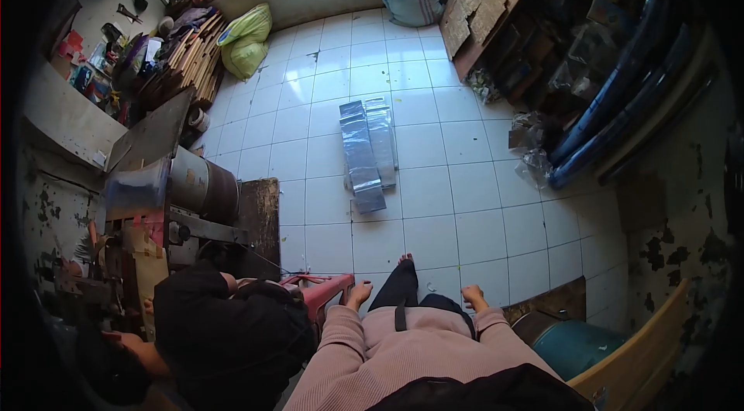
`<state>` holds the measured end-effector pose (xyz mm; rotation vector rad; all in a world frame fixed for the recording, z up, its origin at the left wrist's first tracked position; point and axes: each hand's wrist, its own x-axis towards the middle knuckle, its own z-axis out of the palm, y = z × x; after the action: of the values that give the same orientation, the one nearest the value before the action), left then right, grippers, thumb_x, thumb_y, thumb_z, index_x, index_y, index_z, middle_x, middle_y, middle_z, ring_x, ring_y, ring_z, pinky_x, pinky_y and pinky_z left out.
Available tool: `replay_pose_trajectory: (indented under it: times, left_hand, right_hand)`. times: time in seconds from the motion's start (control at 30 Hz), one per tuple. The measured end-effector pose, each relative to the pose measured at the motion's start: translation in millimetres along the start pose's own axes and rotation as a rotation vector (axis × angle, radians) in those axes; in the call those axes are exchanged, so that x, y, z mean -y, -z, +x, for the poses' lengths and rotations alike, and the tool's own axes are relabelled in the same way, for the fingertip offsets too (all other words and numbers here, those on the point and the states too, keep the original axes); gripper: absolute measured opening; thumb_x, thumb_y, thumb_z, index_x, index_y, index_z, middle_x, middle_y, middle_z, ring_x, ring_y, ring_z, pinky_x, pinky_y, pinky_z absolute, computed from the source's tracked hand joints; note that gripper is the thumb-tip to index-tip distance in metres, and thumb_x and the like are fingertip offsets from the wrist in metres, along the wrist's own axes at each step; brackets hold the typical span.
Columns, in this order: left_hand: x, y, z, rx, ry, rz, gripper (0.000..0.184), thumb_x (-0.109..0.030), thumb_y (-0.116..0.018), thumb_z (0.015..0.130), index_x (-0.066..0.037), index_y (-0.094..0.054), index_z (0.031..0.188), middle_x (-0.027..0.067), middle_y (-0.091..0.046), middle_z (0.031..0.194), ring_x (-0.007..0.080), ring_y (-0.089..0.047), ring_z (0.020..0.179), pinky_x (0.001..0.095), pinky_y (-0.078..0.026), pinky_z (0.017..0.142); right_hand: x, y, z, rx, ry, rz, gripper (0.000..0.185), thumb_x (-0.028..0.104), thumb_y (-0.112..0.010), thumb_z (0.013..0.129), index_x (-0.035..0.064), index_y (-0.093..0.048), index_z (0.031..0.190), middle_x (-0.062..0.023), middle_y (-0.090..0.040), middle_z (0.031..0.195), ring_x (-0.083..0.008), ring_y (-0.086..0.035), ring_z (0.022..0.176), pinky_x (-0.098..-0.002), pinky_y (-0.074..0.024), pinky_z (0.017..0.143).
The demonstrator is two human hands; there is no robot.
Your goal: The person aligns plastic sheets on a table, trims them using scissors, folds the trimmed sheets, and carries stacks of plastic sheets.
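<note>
My left hand [359, 295] hangs beside my thigh, close to a red plastic stool [325, 291], its fingers curled; whether it holds anything is too small to tell. On the other side of my body, my right hand [473, 298] is also loosely curled above the tiled floor, and its contents cannot be made out. Ahead of my feet, long shiny plastic-wrapped strips [360, 151] lie stacked on the white tiles [422, 186], slightly crossed over each other.
A co-worker in black [225, 318] sits at the left by a machine [205, 229]. Wood pieces [194, 62] and a green sack [248, 43] stand back left, a pale sack [411, 0] at the back. Blue rolls [612, 93] lean right; a teal drum [577, 345] is nearby.
</note>
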<state>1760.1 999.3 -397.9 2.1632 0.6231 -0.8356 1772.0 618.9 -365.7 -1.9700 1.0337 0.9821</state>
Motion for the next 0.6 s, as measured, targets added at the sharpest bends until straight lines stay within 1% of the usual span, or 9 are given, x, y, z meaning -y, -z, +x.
replay_pose_trajectory:
  times: [0.03,0.1,0.2,0.23,0.27,0.33,0.47,0.57,0.6]
  left_hand:
    - [-20.4,7.5,16.7,0.002,-0.003,-0.055,0.041,-0.032,-0.052,0.079,-0.009,-0.056,0.114,0.0187,-0.06,0.106,0.0324,-0.055,0.103,0.0375,-0.041,0.09]
    - [-59.0,15.7,43.0,-0.004,-0.032,-0.093,0.041,-0.031,-0.053,0.079,-0.008,-0.057,0.112,0.0184,-0.061,0.104,0.0304,-0.057,0.1,0.0358,-0.043,0.087]
    - [-118.0,33.7,68.5,-0.007,-0.095,-0.046,0.04,-0.032,-0.053,0.08,-0.009,-0.057,0.112,0.018,-0.062,0.102,0.0301,-0.058,0.098,0.0356,-0.044,0.086]
    - [-133.0,35.3,81.2,0.015,-0.104,-0.044,0.039,-0.032,-0.053,0.08,-0.01,-0.057,0.112,0.0179,-0.061,0.103,0.03,-0.058,0.098,0.0357,-0.044,0.086]
    - [-153.9,38.7,93.1,0.038,-0.118,-0.045,0.039,-0.033,-0.053,0.081,-0.01,-0.057,0.112,0.0179,-0.061,0.103,0.0299,-0.058,0.098,0.0357,-0.044,0.086]
    - [-185.9,39.0,114.3,0.035,-0.107,-0.099,0.039,-0.033,-0.052,0.08,-0.01,-0.056,0.112,0.019,-0.061,0.104,0.0348,-0.056,0.1,0.0379,-0.043,0.088]
    - [-230.3,26.1,162.4,-0.006,-0.053,-0.201,0.038,-0.033,-0.053,0.08,-0.012,-0.057,0.111,0.0176,-0.062,0.103,0.0331,-0.057,0.099,0.0368,-0.044,0.087]
    - [-265.1,32.2,181.8,0.053,0.069,-0.263,0.038,-0.034,-0.054,0.079,-0.014,-0.058,0.111,0.0146,-0.063,0.102,0.0303,-0.058,0.099,0.0359,-0.044,0.087]
    - [-264.8,23.2,200.0,0.028,0.048,-0.259,0.039,-0.035,-0.054,0.079,-0.014,-0.058,0.112,0.0144,-0.063,0.102,0.0297,-0.058,0.099,0.0357,-0.044,0.087]
  right_hand:
    - [-16.2,-12.7,45.5,0.043,0.09,-0.178,0.029,0.025,-0.053,0.074,0.0085,-0.067,0.093,-0.0136,-0.066,0.077,-0.0281,-0.064,0.065,-0.0337,-0.0519,0.054]
    - [-4.3,-6.3,75.8,0.116,0.021,-0.159,0.031,0.026,-0.054,0.074,0.0091,-0.067,0.096,-0.0128,-0.065,0.079,-0.0256,-0.064,0.07,-0.033,-0.0518,0.049]
    - [56.6,36.4,65.2,-0.011,0.053,0.112,0.031,0.029,-0.056,0.074,0.0094,-0.067,0.095,-0.0123,-0.065,0.078,-0.0252,-0.063,0.068,-0.0327,-0.0519,0.05]
    - [85.4,56.5,55.5,-0.018,0.061,0.04,0.027,0.029,-0.058,0.077,0.0103,-0.065,0.095,-0.0061,-0.062,0.078,-0.0184,-0.061,0.067,-0.0344,-0.0517,0.055]
    - [104.5,66.9,61.9,-0.015,0.076,0.022,0.027,0.029,-0.057,0.077,0.01,-0.065,0.096,-0.0059,-0.062,0.077,-0.0176,-0.061,0.067,-0.0342,-0.0518,0.055]
    - [132.8,91.3,77.3,-0.012,0.104,-0.022,0.028,0.028,-0.056,0.077,0.0094,-0.064,0.097,-0.0054,-0.061,0.075,-0.0162,-0.061,0.067,-0.0337,-0.0521,0.055]
    - [180.0,126.5,124.5,0.041,0.019,0.007,0.026,0.024,-0.057,0.074,0.0081,-0.067,0.093,-0.0096,-0.064,0.075,-0.0206,-0.063,0.064,-0.0335,-0.0544,0.054]
    - [225.2,166.9,151.4,0.066,-0.019,-0.019,0.027,0.021,-0.057,0.074,0.0067,-0.065,0.095,-0.0087,-0.063,0.074,-0.0206,-0.063,0.066,-0.0346,-0.056,0.056]
    - [248.3,180.3,156.1,0.056,-0.02,0.0,0.027,0.021,-0.056,0.074,0.0064,-0.065,0.095,-0.0088,-0.063,0.074,-0.0206,-0.063,0.066,-0.0347,-0.0562,0.056]
